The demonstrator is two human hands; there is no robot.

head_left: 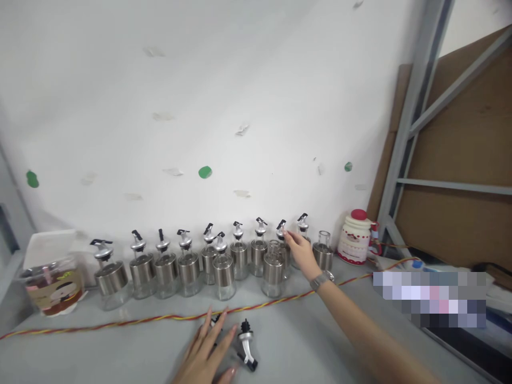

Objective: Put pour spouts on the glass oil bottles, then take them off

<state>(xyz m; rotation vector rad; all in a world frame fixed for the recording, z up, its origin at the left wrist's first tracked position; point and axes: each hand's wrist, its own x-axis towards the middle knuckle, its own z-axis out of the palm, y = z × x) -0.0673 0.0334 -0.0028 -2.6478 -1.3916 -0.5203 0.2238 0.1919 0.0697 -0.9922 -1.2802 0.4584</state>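
Observation:
A row of glass oil bottles (189, 272) with steel bands and pour spouts stands along the white wall. My right hand (301, 252) reaches out to the row's right end, fingers on the spout of one bottle (282, 234). Two bottles there, one (273, 269) in front and one (323, 250) at the far right, have no spout. My left hand (208, 349) lies flat on the grey table, fingers spread, over a small black part. A loose pour spout (246, 344) lies just right of it.
A twisted red-and-yellow cable (132, 321) runs across the grey table (320, 341). A clear container (54, 282) with a cartoon label stands at the left. A white and red jar (355, 237) sits at the right, beside a grey metal frame (404, 138) backed by brown board.

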